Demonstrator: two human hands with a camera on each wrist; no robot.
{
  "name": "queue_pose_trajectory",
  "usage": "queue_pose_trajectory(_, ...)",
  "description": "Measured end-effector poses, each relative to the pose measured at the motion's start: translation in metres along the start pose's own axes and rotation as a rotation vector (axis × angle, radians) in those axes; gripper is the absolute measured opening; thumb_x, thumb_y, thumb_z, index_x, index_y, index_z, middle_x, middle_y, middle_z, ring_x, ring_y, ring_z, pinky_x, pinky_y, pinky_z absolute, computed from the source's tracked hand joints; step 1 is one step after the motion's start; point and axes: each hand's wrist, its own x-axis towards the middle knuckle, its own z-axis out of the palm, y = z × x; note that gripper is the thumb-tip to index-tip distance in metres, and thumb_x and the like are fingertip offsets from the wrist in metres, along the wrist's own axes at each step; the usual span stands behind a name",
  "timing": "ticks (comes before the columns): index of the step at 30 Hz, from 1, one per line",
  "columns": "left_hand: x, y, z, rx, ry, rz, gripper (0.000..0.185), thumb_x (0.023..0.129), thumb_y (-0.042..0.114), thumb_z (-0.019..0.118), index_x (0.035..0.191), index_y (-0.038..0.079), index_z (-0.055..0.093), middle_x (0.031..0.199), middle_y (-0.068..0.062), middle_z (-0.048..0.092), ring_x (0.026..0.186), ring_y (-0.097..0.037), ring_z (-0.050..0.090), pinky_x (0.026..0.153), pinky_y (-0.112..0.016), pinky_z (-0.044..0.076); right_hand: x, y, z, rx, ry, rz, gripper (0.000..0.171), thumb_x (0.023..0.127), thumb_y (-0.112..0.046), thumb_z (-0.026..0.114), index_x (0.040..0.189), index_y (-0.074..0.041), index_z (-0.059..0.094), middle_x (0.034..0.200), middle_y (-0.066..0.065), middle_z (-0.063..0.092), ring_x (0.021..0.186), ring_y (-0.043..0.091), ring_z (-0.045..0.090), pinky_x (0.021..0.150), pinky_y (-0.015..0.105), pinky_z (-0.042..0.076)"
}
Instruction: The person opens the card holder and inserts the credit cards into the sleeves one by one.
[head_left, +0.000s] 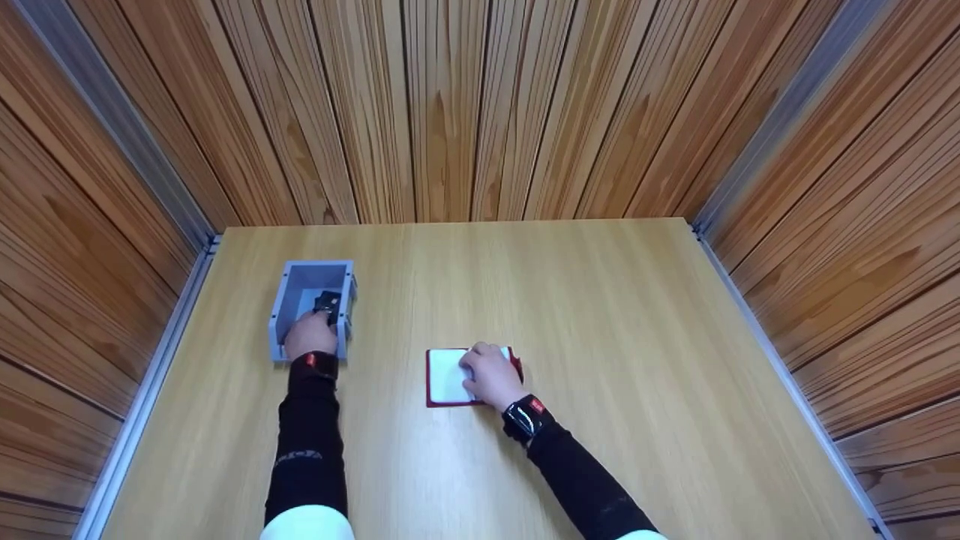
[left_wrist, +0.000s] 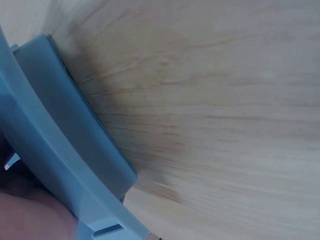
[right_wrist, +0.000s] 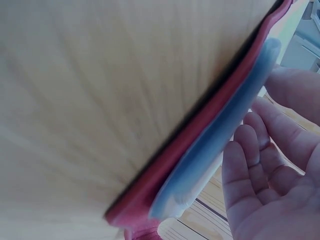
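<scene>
My left hand (head_left: 311,335) reaches over the low front of a blue-grey bin (head_left: 277,307) at the left of the table. Its fingers are at a small black object (head_left: 328,301) inside and appear to grip it; the fingertips are mostly hidden. In the left wrist view the bin's wall (left_wrist: 75,125) covers most of that hand (left_wrist: 32,217). My right hand (head_left: 493,375) rests its bent fingers on a flat white pad (head_left: 446,375), which lies on a slightly larger red piece (head_left: 428,382). From the right wrist, the pad (right_wrist: 215,135) looks thick and round-edged above the red layer (right_wrist: 185,145).
The wooden table (head_left: 600,315) has a plank wall (head_left: 442,112) behind it and plank walls on both sides. Metal rails (head_left: 780,367) run along the side edges. The bin stands near the left rail, with the red and white item to its right.
</scene>
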Motion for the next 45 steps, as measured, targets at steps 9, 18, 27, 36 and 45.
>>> queue_pose_trajectory(9, 0.0034, -0.0031, 0.0009, -0.015, -0.06, -0.03, 0.025, 0.093, 0.014, 0.062, 0.11, -0.003, 0.067, 0.109, -0.029, 0.061, 0.102, -0.047, 0.057, 0.083, -0.06, 0.045, 0.0005, -0.0008, 0.0006, -0.001, -0.018, 0.014, 0.029, 0.077, -0.014, 0.08, 0.103, -0.005, 0.072, 0.102, 0.009, 0.061, 0.095, 0.029, 0.057, 0.085, 0.039, 0.049)
queue_pose_trajectory(18, 0.0037, -0.0049, 0.001, -0.004, -0.059, -0.054, 0.024, 0.088, 0.008, 0.061, 0.109, -0.002, 0.066, 0.105, -0.03, 0.064, 0.1, -0.049, 0.058, 0.081, -0.061, 0.045, -0.0002, -0.0029, -0.0003, 0.02, -0.035, 0.042, 0.029, 0.078, -0.014, 0.08, 0.104, -0.005, 0.071, 0.102, 0.009, 0.06, 0.096, 0.029, 0.056, 0.084, 0.04, 0.05)
queue_pose_trajectory(27, 0.0031, -0.0052, 0.0031, -0.021, -0.021, -0.058, 0.024, 0.084, 0.004, 0.057, 0.106, -0.002, 0.067, 0.104, -0.032, 0.063, 0.1, -0.051, 0.056, 0.081, -0.062, 0.045, -0.0012, -0.0006, 0.0029, 0.003, 0.013, -0.003, 0.026, 0.075, -0.012, 0.08, 0.098, -0.006, 0.071, 0.099, 0.008, 0.06, 0.093, 0.028, 0.057, 0.082, 0.039, 0.049)
queue_pose_trajectory(36, 0.0045, -0.0053, 0.0025, -0.037, -0.029, -0.055, 0.017, 0.085, 0.003, 0.059, 0.099, -0.001, 0.067, 0.101, -0.029, 0.065, 0.098, -0.048, 0.059, 0.08, -0.061, 0.046, -0.0003, -0.0003, 0.0022, 0.013, -0.001, 0.012, 0.026, 0.076, -0.013, 0.079, 0.1, -0.005, 0.071, 0.1, 0.008, 0.061, 0.094, 0.029, 0.058, 0.083, 0.039, 0.049)
queue_pose_trajectory(45, 0.0061, -0.0048, 0.0023, -0.086, 0.006, -0.064, 0.015, 0.084, 0.002, 0.061, 0.096, 0.001, 0.069, 0.097, -0.023, 0.069, 0.092, -0.044, 0.062, 0.077, -0.059, 0.046, 0.0004, -0.0005, 0.0004, 0.012, -0.015, 0.028, 0.028, 0.076, -0.013, 0.079, 0.102, -0.006, 0.071, 0.1, 0.008, 0.061, 0.094, 0.028, 0.057, 0.082, 0.039, 0.05)
